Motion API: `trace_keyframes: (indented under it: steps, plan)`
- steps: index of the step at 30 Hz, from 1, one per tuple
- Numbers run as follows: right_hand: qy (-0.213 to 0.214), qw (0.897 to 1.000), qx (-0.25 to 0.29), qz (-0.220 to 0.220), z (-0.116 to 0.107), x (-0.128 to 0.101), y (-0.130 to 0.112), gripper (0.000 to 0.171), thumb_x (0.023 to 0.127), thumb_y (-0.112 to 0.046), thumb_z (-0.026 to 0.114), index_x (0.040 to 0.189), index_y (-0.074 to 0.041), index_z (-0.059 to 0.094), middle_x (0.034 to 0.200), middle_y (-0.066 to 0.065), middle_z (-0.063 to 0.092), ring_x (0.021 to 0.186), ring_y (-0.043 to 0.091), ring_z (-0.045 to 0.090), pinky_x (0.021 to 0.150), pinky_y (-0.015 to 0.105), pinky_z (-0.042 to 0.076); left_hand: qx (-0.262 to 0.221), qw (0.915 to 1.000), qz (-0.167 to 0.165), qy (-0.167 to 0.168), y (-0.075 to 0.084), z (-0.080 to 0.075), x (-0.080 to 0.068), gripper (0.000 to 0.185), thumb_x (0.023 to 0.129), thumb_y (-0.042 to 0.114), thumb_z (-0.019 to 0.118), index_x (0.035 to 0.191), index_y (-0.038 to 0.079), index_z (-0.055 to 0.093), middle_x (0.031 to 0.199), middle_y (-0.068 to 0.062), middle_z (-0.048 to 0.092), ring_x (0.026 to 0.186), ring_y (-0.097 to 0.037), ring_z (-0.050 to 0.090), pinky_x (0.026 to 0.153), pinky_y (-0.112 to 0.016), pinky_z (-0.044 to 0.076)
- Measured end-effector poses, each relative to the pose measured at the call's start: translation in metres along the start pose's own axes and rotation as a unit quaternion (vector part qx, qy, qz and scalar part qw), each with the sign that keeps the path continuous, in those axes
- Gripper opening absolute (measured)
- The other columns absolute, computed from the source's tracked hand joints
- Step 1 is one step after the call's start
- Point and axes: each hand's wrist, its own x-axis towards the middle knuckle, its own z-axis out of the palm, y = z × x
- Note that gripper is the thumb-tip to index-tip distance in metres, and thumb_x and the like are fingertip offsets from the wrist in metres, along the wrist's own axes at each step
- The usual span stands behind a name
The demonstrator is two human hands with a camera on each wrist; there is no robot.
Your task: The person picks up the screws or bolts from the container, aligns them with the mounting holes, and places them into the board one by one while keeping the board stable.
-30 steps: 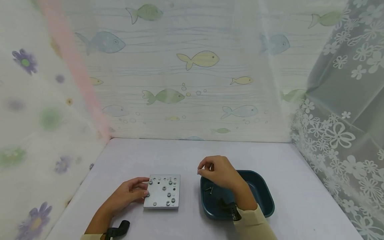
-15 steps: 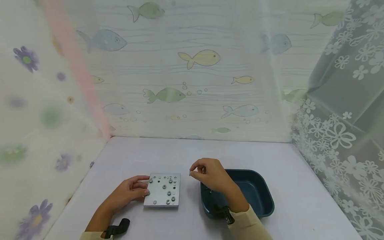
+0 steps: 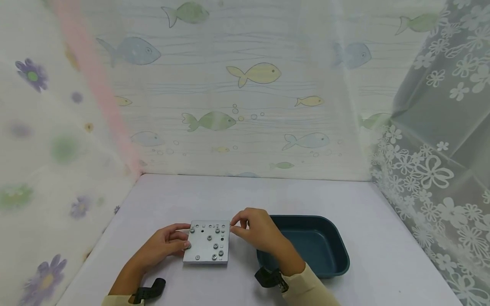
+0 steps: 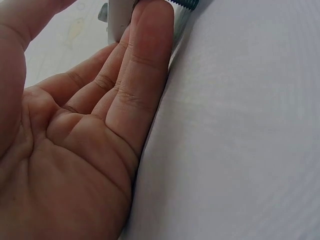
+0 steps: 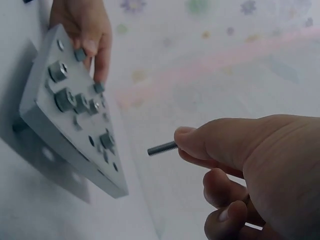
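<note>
A silver metal plate (image 3: 202, 247) with holes and several socket-head screws in it is in the middle of the head view. My left hand (image 3: 163, 245) holds its left edge, thumb on top and fingers at the side. In the left wrist view, a threaded screw end (image 4: 186, 4) juts out under the plate by the fingers. My right hand (image 3: 261, 231) is at the plate's upper right edge. In the right wrist view, thumb and forefinger pinch a screw (image 5: 162, 148), its threaded shank pointing toward the plate; its head is hidden by the fingers.
A dark blue tray (image 3: 319, 250) stands right of the plate, partly behind the right forearm. Black wrist cameras sit on both wrists, the left one (image 3: 152, 290) close over the white table (image 3: 199, 195). Patterned curtains hang behind and at the sides.
My right hand has moved left from over the tray to the plate's right edge, with the screw in its fingers. The left hand and the plate have stayed put.
</note>
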Motion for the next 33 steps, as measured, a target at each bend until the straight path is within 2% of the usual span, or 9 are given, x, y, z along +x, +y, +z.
trace_keyframes:
  steps: [7,19,26,33]
  plan:
    - [0.005,1.000,-0.018,-0.001,0.015,0.002,-0.006,0.005,0.093,-0.030,0.078,0.097,-0.027,0.080,0.070,-0.012,0.054,0.061,0.007,0.047,0.051,0.022,0.039,0.011,0.9999,0.010,-0.001,-0.001,-0.001,0.001,0.076,0.090,0.026,0.082,0.153,0.005,0.044,0.116,-0.015,0.071,0.100,-0.025,0.072,0.083,-0.029,0.061]
    - [0.016,0.998,-0.045,0.029,0.034,0.000,-0.017,0.007,0.092,-0.030,0.079,0.097,-0.026,0.081,0.069,-0.011,0.051,0.058,0.005,0.045,0.049,0.021,0.037,0.002,0.9997,0.016,-0.018,-0.002,-0.002,0.001,0.077,0.090,0.023,0.082,0.153,0.005,0.042,0.116,-0.015,0.072,0.100,-0.026,0.073,0.083,-0.031,0.062]
    - [0.031,0.996,-0.079,0.039,0.041,0.000,-0.018,0.006,0.091,-0.031,0.080,0.096,-0.027,0.080,0.069,-0.012,0.050,0.060,0.004,0.044,0.050,0.021,0.036,0.004,0.9998,0.016,-0.014,-0.002,-0.002,0.001,0.077,0.090,0.024,0.082,0.154,0.004,0.042,0.115,-0.015,0.072,0.100,-0.025,0.072,0.083,-0.030,0.061]
    - [0.028,0.994,-0.098,0.047,0.045,0.000,-0.019,0.006,0.091,-0.031,0.080,0.096,-0.029,0.080,0.069,-0.012,0.050,0.060,0.004,0.044,0.050,0.021,0.036,0.003,0.9999,0.011,-0.008,-0.001,-0.001,0.001,0.078,0.090,0.025,0.082,0.154,0.004,0.043,0.115,-0.015,0.071,0.100,-0.025,0.072,0.082,-0.030,0.061]
